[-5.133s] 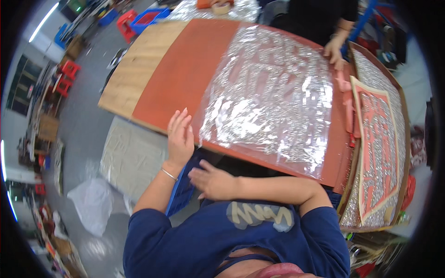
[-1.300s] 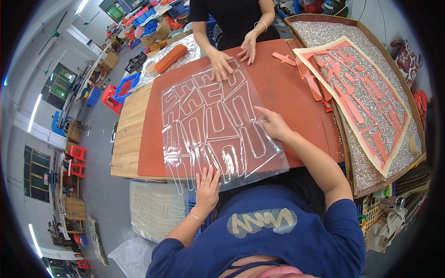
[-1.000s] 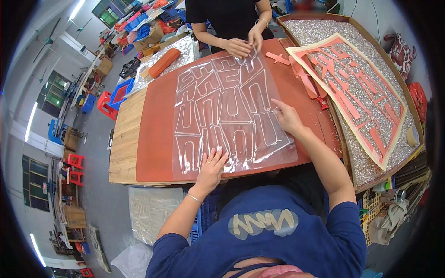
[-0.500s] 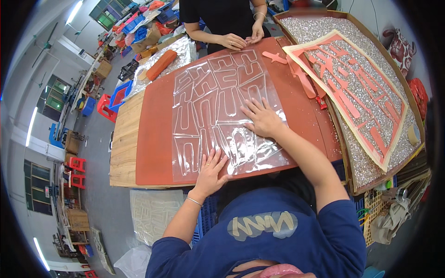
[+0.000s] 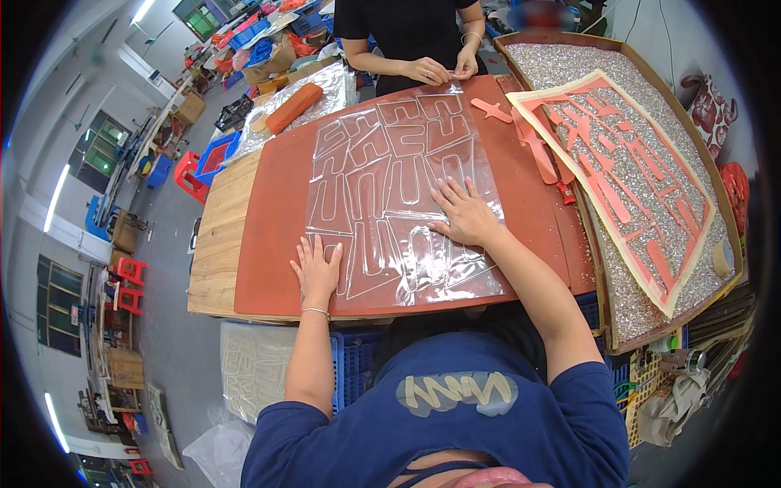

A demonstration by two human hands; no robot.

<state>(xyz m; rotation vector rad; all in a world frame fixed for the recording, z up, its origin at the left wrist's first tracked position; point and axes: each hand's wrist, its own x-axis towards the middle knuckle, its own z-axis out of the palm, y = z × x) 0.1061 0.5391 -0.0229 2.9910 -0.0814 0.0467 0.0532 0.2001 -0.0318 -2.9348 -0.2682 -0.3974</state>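
Observation:
A clear plastic sheet [image 5: 376, 244] with curved outline shapes lies on the reddish-brown board [image 5: 272, 211] in front of me. My left hand [image 5: 318, 268] rests flat on the sheet's near left corner, fingers spread. Toward the sheet's right side, my right hand [image 5: 467, 214] also presses flat with its fingers apart. Neither hand grips anything. Across the board, a co-worker's two hands [image 5: 446, 70] meet at the sheet's far edge, with the fingertips pinched close together; I cannot tell whether they hold the sheet.
At the right, a tray of glittering pieces [image 5: 561, 61] carries a cream-edged frame with coral cut-outs [image 5: 602, 175]. Coral strips [image 5: 533, 146] lie beside it on the board. An orange-brown block [image 5: 294, 108] sits at the far left. Below the table edge hangs another patterned sheet [image 5: 256, 370].
My left hand has slid left and a little farther away, to the sheet's left edge. My right hand stays flat in about the same place on the sheet.

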